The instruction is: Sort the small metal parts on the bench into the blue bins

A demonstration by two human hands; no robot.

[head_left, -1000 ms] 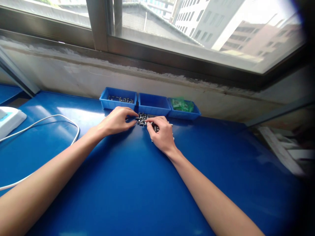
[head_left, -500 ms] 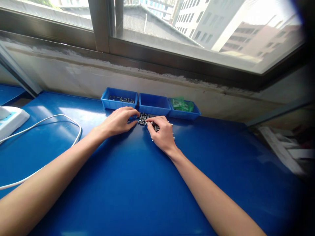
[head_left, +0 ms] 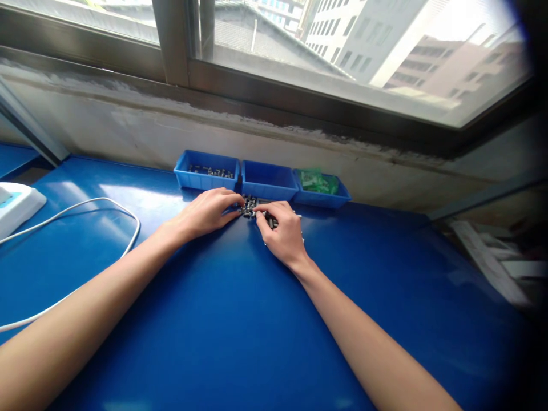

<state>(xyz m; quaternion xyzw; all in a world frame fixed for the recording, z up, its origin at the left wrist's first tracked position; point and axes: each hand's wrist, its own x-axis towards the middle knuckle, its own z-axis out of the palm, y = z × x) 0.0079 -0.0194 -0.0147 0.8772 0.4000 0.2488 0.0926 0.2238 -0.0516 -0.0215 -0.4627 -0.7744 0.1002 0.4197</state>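
Observation:
A cluster of small dark and silver parts (head_left: 248, 206) lies on the blue table, just in front of the bins. My left hand (head_left: 209, 208) is at the cluster's left edge, its thumb and forefinger apart, with the fingertips close to or touching the parts. From the right, my right hand (head_left: 280, 231) reaches over the cluster with thumb and forefinger pinched together. Whatever is in that pinch is too small to make out. More dark and light pieces show under and beside the right palm, partly hidden by it.
Behind the hands stand a blue bin with small metal parts (head_left: 205, 181), a middle blue bin (head_left: 269, 188) and a blue bin (head_left: 323, 200) holding green packets (head_left: 317, 180). A white cable (head_left: 107, 200) and a white power strip (head_left: 21, 208) lie left. The window wall bounds the back.
My left fingertips have moved slightly right, closer to the parts. My right hand stays almost where it was, still pinched. The view has shifted a little.

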